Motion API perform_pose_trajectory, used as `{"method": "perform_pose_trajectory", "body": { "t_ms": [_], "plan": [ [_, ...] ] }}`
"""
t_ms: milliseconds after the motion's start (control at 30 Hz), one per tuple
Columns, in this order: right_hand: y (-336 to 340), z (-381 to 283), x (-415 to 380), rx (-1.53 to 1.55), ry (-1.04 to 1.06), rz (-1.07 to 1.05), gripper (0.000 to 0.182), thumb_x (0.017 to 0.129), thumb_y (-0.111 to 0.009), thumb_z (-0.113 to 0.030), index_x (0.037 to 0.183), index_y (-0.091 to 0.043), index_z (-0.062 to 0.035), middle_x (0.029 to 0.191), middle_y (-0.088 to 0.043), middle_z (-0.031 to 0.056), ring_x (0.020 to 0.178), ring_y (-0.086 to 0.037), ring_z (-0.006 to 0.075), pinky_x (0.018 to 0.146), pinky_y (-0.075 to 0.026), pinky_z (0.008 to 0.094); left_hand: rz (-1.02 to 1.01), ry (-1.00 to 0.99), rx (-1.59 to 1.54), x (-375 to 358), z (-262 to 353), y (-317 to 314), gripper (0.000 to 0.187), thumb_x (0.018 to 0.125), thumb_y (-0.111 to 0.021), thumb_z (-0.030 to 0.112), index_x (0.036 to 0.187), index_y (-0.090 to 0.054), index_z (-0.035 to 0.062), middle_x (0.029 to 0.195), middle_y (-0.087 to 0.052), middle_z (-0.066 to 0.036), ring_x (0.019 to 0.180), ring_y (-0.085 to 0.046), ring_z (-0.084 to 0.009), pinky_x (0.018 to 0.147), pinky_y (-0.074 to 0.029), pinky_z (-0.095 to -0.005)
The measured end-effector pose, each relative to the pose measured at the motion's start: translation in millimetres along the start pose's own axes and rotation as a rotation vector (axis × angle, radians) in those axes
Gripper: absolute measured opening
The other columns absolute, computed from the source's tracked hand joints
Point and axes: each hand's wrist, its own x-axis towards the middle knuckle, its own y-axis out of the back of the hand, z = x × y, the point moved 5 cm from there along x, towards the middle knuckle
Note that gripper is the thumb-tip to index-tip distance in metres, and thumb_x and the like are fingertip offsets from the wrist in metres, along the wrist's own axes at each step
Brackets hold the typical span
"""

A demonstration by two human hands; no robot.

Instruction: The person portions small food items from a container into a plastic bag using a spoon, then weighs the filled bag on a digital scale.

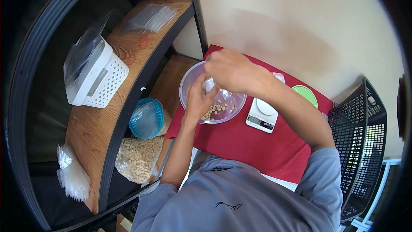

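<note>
My left hand [199, 100] is closed around a small clear plastic bag [209, 85] over the large clear plastic bowl [183, 87]. Just above and beside it, my right hand [230, 70] is curled shut over the bowl's far side. Its fingertips are turned away, so what they grip is hidden. Pale, lumpy snack pieces [218, 109] lie in the bottom of the bowl. To the right of the bowl, a white digital kitchen scale [261, 118] stands on the red tablecloth [231, 140].
A green round lid [305, 94] lies at the right, near a black perforated crate [354, 133]. On the left, the wooden shelf [92, 125] carries a white basket [105, 77] and clear bags [154, 17]. Below are a blue-rimmed tub [146, 118] and a large snack bag [138, 159].
</note>
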Motion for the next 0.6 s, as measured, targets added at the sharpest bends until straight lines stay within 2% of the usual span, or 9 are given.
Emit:
{"method": "perform_pose_trajectory", "body": {
  "t_ms": [33,67,133,167,200,267,400,467,600],
  "plan": [
    [8,0,-2,-0.018,0.000,0.055,0.010,0.067,-0.068,0.000,0.076,-0.069,0.0042,0.083,-0.066,0.0232,0.081,-0.067,0.0390,0.067,-0.055,0.0432,0.055,-0.098,-0.064,-1,0,1,0.031,0.083,-0.074,0.011,0.109,-0.061,-0.0016,0.088,-0.070,-0.015,0.073,-0.065,-0.0169,0.067,-0.050,-0.0293],
    [16,0,-3,-0.035,0.001,0.111,0.012,0.066,-0.068,0.002,0.078,-0.070,0.0041,0.086,-0.066,0.0222,0.083,-0.067,0.0389,0.068,-0.055,0.0434,0.058,-0.094,-0.063,-1,-5,0,0.031,0.083,-0.074,0.011,0.109,-0.061,-0.0016,0.088,-0.070,-0.015,0.073,-0.065,-0.0169,0.067,-0.050,-0.0293],
    [26,3,-3,-0.006,-0.008,0.091,0.014,0.065,-0.067,0.003,0.080,-0.070,0.0040,0.087,-0.066,0.0208,0.085,-0.066,0.0386,0.069,-0.054,0.0439,-0.004,0.056,-0.351,1,-11,0,0.025,0.087,-0.071,0.010,0.107,-0.062,-0.0018,0.088,-0.070,-0.008,0.076,-0.062,-0.0098,0.068,-0.049,-0.0269],
    [28,6,-3,0.022,-0.022,0.072,0.017,0.065,-0.067,0.005,0.081,-0.069,0.0039,0.089,-0.066,0.0194,0.087,-0.065,0.0383,0.070,-0.054,0.0444,-0.021,0.087,-0.381,-1,-10,2,0.018,0.090,-0.067,0.009,0.104,-0.062,-0.0020,0.083,-0.066,-0.003,0.076,-0.059,-0.0074,0.068,-0.049,-0.0264],
    [28,8,-4,0.021,-0.019,0.071,0.017,0.065,-0.067,0.005,0.081,-0.069,0.0039,0.089,-0.066,0.0194,0.087,-0.065,0.0383,0.070,-0.054,0.0444,-0.018,0.088,-0.381,0,-13,4,0.018,0.090,-0.067,0.009,0.104,-0.062,-0.0020,0.083,-0.066,-0.003,0.076,-0.059,-0.0074,0.068,-0.049,-0.0264],
    [31,13,-6,0.089,-0.003,0.115,0.018,0.067,-0.065,0.006,0.084,-0.070,0.0031,0.086,-0.066,0.0180,0.087,-0.064,0.0380,0.073,-0.052,0.0457,-0.146,0.102,-0.420,0,-20,1,0.015,0.090,-0.068,0.008,0.100,-0.063,-0.0016,0.078,-0.064,-0.002,0.074,-0.056,-0.0069,0.066,-0.047,-0.0249],
    [33,26,-10,0.173,0.031,0.188,0.018,0.068,-0.062,0.008,0.084,-0.069,0.0029,0.084,-0.065,0.0182,0.086,-0.063,0.0373,0.074,-0.050,0.0457,-0.091,0.076,-0.402,-4,-11,4,0.011,0.090,-0.068,0.009,0.094,-0.063,-0.0008,0.075,-0.061,0.000,0.071,-0.053,-0.0061,0.064,-0.045,-0.0238],
    [35,32,-12,0.263,-0.041,0.135,0.018,0.069,-0.060,0.009,0.083,-0.069,0.0025,0.083,-0.064,0.0182,0.085,-0.062,0.0369,0.074,-0.048,0.0462,-0.109,0.065,-0.430,-4,-17,0,0.010,0.089,-0.070,0.010,0.090,-0.062,0.0034,0.073,-0.055,0.004,0.065,-0.048,-0.0036,0.058,-0.038,-0.0204],
    [31,31,-16,0.236,-0.046,0.130,0.016,0.069,-0.060,0.008,0.082,-0.068,0.0026,0.083,-0.063,0.0178,0.086,-0.061,0.0366,0.074,-0.048,0.0461,-0.152,0.082,-0.393,-5,-14,2,0.014,0.087,-0.072,0.010,0.091,-0.061,0.0008,0.077,-0.058,0.002,0.073,-0.051,-0.0049,0.064,-0.042,-0.0233]
  ]
}}
